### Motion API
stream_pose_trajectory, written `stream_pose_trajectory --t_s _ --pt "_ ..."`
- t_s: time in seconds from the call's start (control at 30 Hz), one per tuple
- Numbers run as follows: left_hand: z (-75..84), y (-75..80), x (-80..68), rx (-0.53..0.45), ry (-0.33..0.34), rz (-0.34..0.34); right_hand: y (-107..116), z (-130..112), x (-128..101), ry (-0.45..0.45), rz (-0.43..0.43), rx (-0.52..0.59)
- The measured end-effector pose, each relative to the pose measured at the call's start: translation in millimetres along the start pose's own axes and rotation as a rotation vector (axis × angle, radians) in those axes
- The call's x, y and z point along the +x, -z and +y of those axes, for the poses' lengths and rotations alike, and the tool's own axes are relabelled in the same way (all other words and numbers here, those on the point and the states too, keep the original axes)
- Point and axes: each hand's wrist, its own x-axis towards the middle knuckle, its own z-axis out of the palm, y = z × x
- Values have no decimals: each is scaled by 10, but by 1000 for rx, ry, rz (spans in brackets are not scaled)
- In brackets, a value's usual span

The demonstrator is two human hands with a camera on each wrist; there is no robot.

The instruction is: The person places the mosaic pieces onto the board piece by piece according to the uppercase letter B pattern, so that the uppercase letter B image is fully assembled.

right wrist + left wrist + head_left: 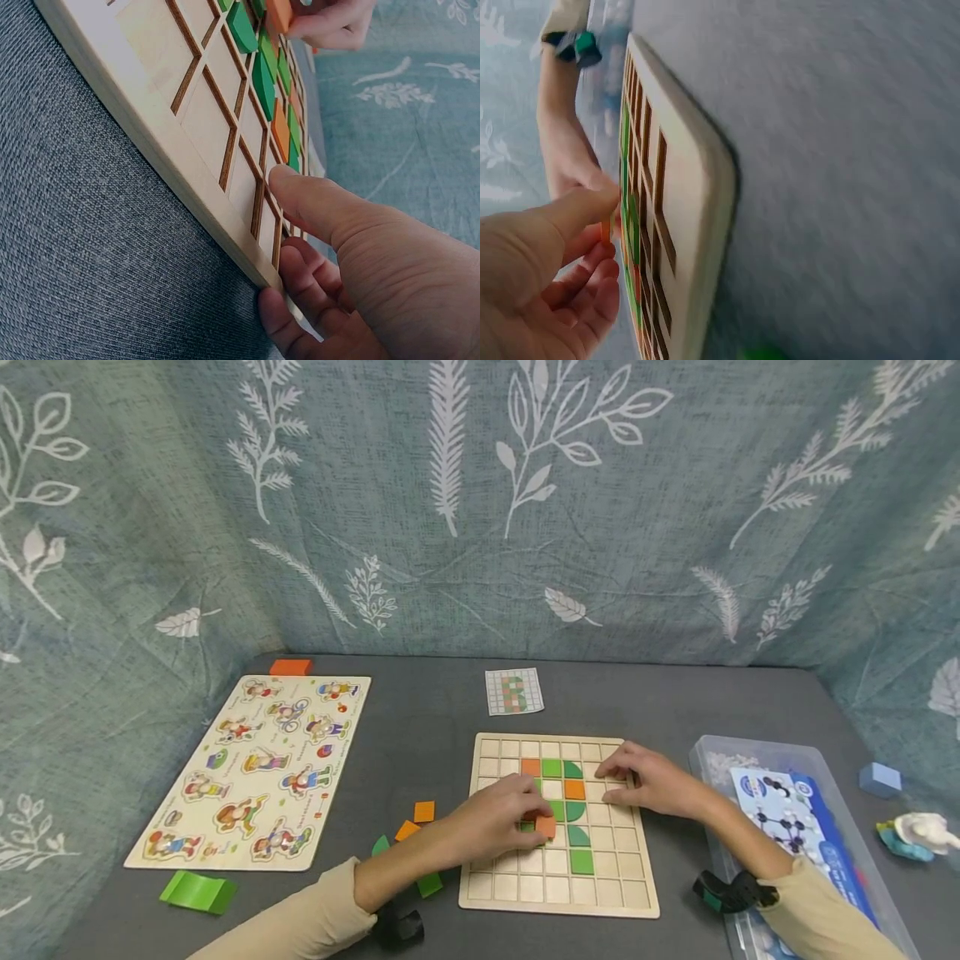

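Note:
A wooden grid board [558, 908] lies on the dark table, with green and orange tiles set in several of its cells. Between thumb and fingers, my left hand [491, 818] pinches an orange square tile [547, 826] over the middle-left cells; the left wrist view shows this tile [606, 230] edge-on. My right hand [660, 785] rests at the board's upper right edge, its thumb [300, 191] on the grid and other fingertips by the rim. A green square tile [582, 862] sits in a lower cell. Part of the pattern is hidden behind my left hand.
Loose orange tiles [424, 812] and green ones lie left of the board, partly under my left forearm. A pattern card [514, 692] lies behind it. At left is a picture puzzle board [247, 760]; at right, a clear plastic box [708, 752] stands beneath my right forearm.

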Motion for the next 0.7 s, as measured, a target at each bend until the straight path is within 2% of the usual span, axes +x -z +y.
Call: stream_pose_trajectory --t_s 0.27,0.7 --pt "112 -77 41 138 -70 -13 -10 15 4 10 3 2" --pt "144 -123 83 132 -66 -12 -3 5 0 -3 -7 -5"
